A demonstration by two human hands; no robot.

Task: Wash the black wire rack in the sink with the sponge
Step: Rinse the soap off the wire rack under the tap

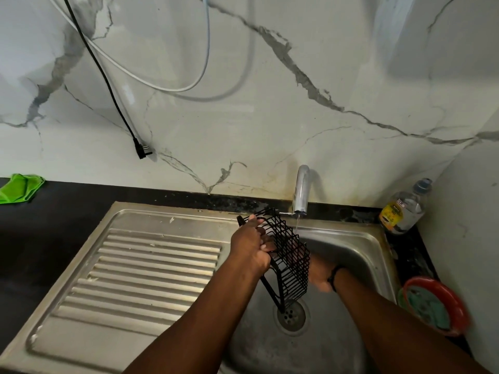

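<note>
The black wire rack (293,256) hangs tilted over the steel sink basin (353,247), with its lower end just above the drain (291,315). My left hand (251,249) grips the rack's upper left edge, fingers curled round the wires. My right hand (320,279) is behind the rack on its right side; it is blurred and its fingers are hidden by the wires. I cannot tell whether it holds anything. A thin stream of water runs from the tap (301,190) past the rack's top corner. Greenish sponges (429,309) lie in a red bowl at the right.
The red bowl (459,303) sits on the black counter right of the sink, and a clear bottle (405,209) stands in the back right corner. A ribbed steel drainboard (135,265) lies left of the basin. A green cloth (20,187) is at far left. A black plug (141,149) dangles against the wall.
</note>
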